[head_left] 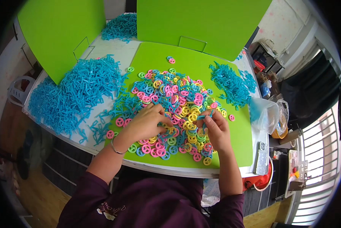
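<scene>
A heap of small plastic wheels (172, 88) in pink, yellow, green and blue spreads over a green board. My left hand (149, 119), with a bracelet at the wrist, is down among the wheels at the heap's near left. Its fingers are curled together; what they grip is hidden against the pieces around them. Over the right part of the heap, my right hand (217, 129) pinches a small blue plastic piece (204, 117) between thumb and fingers. Blue forked plastic pieces (126, 104) lie loose along the heap's left edge, beyond my left hand.
A large mound of blue forked pieces (83, 81) covers the table's left, with a smaller pile (231, 85) at right. Upright green panels (200, 22) stand behind. A clear plastic container (264, 115) and a phone (261, 157) are at the right edge.
</scene>
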A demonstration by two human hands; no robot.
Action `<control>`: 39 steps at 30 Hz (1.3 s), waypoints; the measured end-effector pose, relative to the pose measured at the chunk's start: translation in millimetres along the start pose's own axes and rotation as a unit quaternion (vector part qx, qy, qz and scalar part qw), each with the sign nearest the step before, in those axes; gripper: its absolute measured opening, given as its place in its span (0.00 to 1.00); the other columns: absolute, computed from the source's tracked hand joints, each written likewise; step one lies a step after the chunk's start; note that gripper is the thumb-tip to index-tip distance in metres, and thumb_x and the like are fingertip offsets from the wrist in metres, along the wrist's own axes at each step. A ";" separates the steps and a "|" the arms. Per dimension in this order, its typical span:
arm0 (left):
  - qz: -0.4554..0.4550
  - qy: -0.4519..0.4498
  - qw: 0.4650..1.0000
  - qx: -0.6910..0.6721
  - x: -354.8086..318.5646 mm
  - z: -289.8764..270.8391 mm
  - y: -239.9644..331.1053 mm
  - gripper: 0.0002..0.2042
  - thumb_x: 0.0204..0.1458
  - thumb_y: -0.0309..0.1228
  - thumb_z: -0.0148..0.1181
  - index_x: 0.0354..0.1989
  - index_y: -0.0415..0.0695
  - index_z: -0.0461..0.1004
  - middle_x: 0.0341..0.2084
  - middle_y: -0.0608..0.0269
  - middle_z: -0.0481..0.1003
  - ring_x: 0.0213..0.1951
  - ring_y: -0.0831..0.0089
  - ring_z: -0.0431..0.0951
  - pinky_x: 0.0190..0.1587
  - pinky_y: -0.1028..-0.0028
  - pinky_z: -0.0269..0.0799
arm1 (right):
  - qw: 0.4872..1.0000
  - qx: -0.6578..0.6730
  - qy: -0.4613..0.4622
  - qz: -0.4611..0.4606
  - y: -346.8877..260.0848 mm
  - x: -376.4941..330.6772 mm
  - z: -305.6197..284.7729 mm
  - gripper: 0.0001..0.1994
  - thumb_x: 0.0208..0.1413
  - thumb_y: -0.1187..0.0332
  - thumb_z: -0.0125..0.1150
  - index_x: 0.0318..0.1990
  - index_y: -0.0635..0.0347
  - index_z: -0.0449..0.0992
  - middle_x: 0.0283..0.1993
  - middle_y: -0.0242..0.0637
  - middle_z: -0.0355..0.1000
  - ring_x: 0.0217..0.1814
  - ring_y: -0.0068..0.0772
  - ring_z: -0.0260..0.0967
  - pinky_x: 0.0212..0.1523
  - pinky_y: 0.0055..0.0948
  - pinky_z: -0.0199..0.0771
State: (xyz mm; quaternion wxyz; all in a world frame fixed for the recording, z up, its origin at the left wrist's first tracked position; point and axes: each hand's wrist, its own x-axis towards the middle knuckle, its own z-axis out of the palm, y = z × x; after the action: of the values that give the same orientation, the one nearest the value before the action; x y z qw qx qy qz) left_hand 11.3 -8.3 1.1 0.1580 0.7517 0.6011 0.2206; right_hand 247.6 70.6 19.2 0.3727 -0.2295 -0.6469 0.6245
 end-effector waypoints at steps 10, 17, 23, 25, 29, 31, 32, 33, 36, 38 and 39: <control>-0.146 0.047 0.939 -0.307 13.1 -4.0 8.8 0.08 0.49 0.33 0.65 0.33 0.43 0.76 0.32 0.69 0.74 0.36 0.78 0.73 0.38 0.78 0.69 | 0.995 0.075 0.013 0.065 10.1 5.9 1.9 0.06 0.60 0.69 0.53 0.38 0.61 0.69 0.28 0.33 0.68 0.29 0.26 0.69 0.38 0.34 0.75; -0.145 -0.008 0.743 -0.653 10.5 9.1 19.1 0.09 0.55 0.29 0.59 0.41 0.39 0.75 0.29 0.68 0.76 0.28 0.83 0.74 0.31 0.82 0.70 | 0.987 0.115 -0.063 0.097 16.9 3.3 17.2 0.07 0.58 0.70 0.58 0.39 0.62 0.68 0.30 0.30 0.71 0.31 0.22 0.71 0.35 0.24 0.73; -0.146 -0.028 0.658 -0.738 7.9 18.2 17.8 0.08 0.55 0.27 0.58 0.41 0.39 0.75 0.30 0.66 0.77 0.27 0.82 0.75 0.30 0.83 0.72 | 0.998 0.025 -0.009 0.052 19.4 0.4 29.7 0.08 0.58 0.72 0.58 0.40 0.63 0.66 0.34 0.35 0.74 0.36 0.22 0.72 0.37 0.21 0.72; -0.160 -0.003 0.675 -0.720 7.5 17.8 17.4 0.06 0.55 0.26 0.58 0.40 0.40 0.76 0.29 0.66 0.77 0.26 0.82 0.76 0.29 0.82 0.73 | 0.999 0.008 0.006 0.042 20.2 0.0 30.7 0.09 0.58 0.72 0.59 0.40 0.64 0.66 0.35 0.36 0.74 0.36 0.22 0.73 0.38 0.21 0.72; -0.190 0.026 0.668 -0.719 8.0 22.1 21.5 0.05 0.54 0.26 0.58 0.38 0.40 0.76 0.27 0.66 0.77 0.24 0.81 0.76 0.28 0.82 0.73 | 0.997 -0.069 0.021 0.021 24.6 1.1 28.6 0.09 0.58 0.72 0.59 0.40 0.65 0.66 0.35 0.36 0.74 0.35 0.21 0.72 0.36 0.20 0.71; -0.204 0.029 0.655 -0.727 8.3 26.0 22.1 0.07 0.54 0.28 0.59 0.37 0.38 0.76 0.25 0.63 0.77 0.23 0.81 0.76 0.28 0.82 0.74 | 0.997 -0.069 0.027 0.018 24.5 1.3 29.5 0.09 0.58 0.72 0.59 0.40 0.65 0.65 0.35 0.37 0.74 0.35 0.20 0.72 0.36 0.19 0.71; -0.204 0.029 0.655 -0.727 7.9 27.2 22.7 0.07 0.54 0.28 0.59 0.37 0.38 0.76 0.25 0.63 0.77 0.23 0.81 0.76 0.28 0.82 0.74 | 0.998 -0.052 0.032 0.022 22.3 1.2 31.8 0.09 0.58 0.72 0.59 0.39 0.65 0.65 0.34 0.37 0.74 0.34 0.20 0.72 0.34 0.19 0.71; -0.202 0.033 0.657 -0.725 7.5 28.3 23.3 0.06 0.54 0.28 0.59 0.36 0.38 0.76 0.24 0.63 0.77 0.23 0.81 0.76 0.28 0.82 0.74 | 0.998 -0.036 0.036 0.025 21.2 1.4 33.4 0.09 0.58 0.73 0.59 0.39 0.65 0.65 0.34 0.36 0.74 0.34 0.19 0.72 0.33 0.19 0.70; -0.196 0.042 0.657 -0.727 5.6 30.0 27.0 0.07 0.54 0.29 0.59 0.36 0.39 0.76 0.25 0.64 0.77 0.24 0.82 0.76 0.29 0.83 0.74 | 0.995 -0.072 0.063 0.028 20.6 1.5 33.6 0.07 0.58 0.74 0.57 0.37 0.62 0.64 0.33 0.33 0.72 0.36 0.21 0.72 0.32 0.18 0.70; -0.193 0.049 0.654 -0.730 6.1 30.4 28.7 0.07 0.55 0.30 0.59 0.37 0.40 0.76 0.25 0.64 0.77 0.24 0.82 0.76 0.29 0.83 0.74 | 0.997 -0.029 0.072 0.024 20.3 3.1 36.8 0.06 0.59 0.74 0.57 0.36 0.61 0.65 0.31 0.32 0.72 0.33 0.19 0.71 0.28 0.17 0.67; -0.173 0.060 0.660 -0.729 7.3 30.9 30.2 0.06 0.56 0.30 0.58 0.37 0.41 0.75 0.27 0.64 0.77 0.25 0.81 0.76 0.29 0.82 0.73 | 0.997 0.014 0.079 0.021 19.7 3.6 37.9 0.06 0.59 0.73 0.56 0.35 0.60 0.65 0.30 0.31 0.72 0.30 0.18 0.71 0.25 0.15 0.65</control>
State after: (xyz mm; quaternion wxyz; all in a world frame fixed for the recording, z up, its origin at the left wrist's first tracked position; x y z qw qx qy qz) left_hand 54.0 -7.1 -9.1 0.6542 0.2634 0.3757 0.6013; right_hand 212.9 51.5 2.8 0.4131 -0.2862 -0.6013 0.6212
